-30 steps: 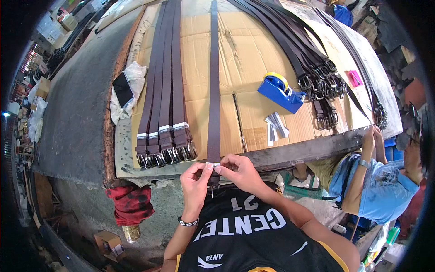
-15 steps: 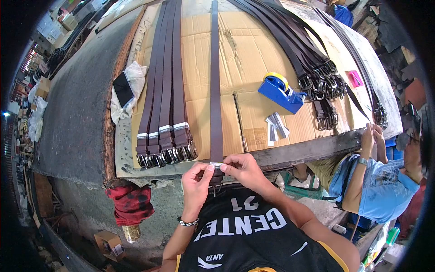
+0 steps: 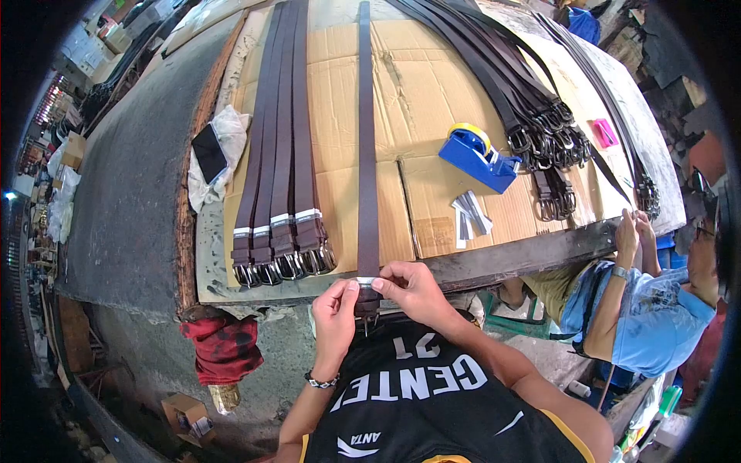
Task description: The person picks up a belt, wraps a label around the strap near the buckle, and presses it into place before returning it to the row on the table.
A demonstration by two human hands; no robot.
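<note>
A dark brown belt [image 3: 367, 170] runs straight down the middle of the cardboard, its buckle [image 3: 367, 322] hanging over the table's front edge. Around the belt near the buckle is a white paper label [image 3: 367, 282]. My left hand [image 3: 335, 310] is closed, with thumb and fingertips at the belt's left edge by the label. From the other side, my right hand [image 3: 417, 292] pinches belt and label, its thumb on the label's right end. Left of it lie several brown belts [image 3: 283, 170] with similar white labels.
A blue tape dispenser [image 3: 480, 160] and loose white label strips [image 3: 471, 216] lie on the cardboard [image 3: 332, 92] to the right. Beyond them are several dark buckled belts [image 3: 552, 135] and a pink item [image 3: 605, 133]. A phone [image 3: 209, 153] rests on cloth at left. A co-worker [image 3: 656, 309] sits at right, holding a strap.
My left thumb has slid slightly left, off the label's middle, so more of the white label shows. My right hand stays nearly in place.
</note>
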